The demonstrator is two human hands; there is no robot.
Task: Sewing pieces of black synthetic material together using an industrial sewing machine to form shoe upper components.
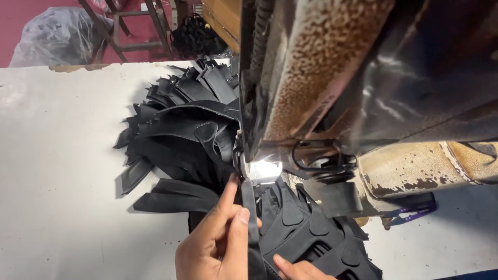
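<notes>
Your left hand pinches a narrow black strip that runs up from your fingers to the lit foot of the sewing machine. Your right hand presses flat on black fabric pieces just beside it, on the white table.

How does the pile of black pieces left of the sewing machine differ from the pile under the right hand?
The left pile is fanned out in long narrow strips with pointed ends; the right pile shows broader pieces with rounded patches stitched on. The left pile lies untouched on the white table, while the right hand rests on the right pile. Both are black material.
</notes>
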